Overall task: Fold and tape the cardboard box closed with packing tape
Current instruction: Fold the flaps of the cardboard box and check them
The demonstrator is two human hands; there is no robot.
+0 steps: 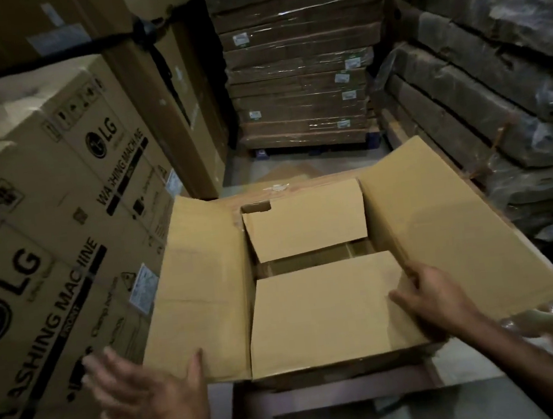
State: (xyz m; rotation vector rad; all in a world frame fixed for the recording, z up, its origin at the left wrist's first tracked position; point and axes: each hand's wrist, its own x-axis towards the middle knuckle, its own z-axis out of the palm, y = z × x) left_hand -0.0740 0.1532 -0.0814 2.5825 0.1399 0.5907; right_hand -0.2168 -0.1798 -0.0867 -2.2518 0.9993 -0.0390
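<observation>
Brown cardboard box (318, 318) had its short flaps (304, 226) folded down; my open left hand (145, 396) and flat-fingered right hand (440, 297) rested at the long side flaps (204, 286), seemingly next to fold inward.

My right hand (432, 291) lies flat on the near flap (321, 314) of the box (338, 374), fingers spread at its right edge. The far flap (304, 223) is folded in too, with a gap between them. The left flap (204, 286) and right flap (449, 224) are splayed open. My left hand (144, 389) is open and blurred, thumb at the left flap's near corner. LG cartons (47, 235) are stacked on my left.
</observation>
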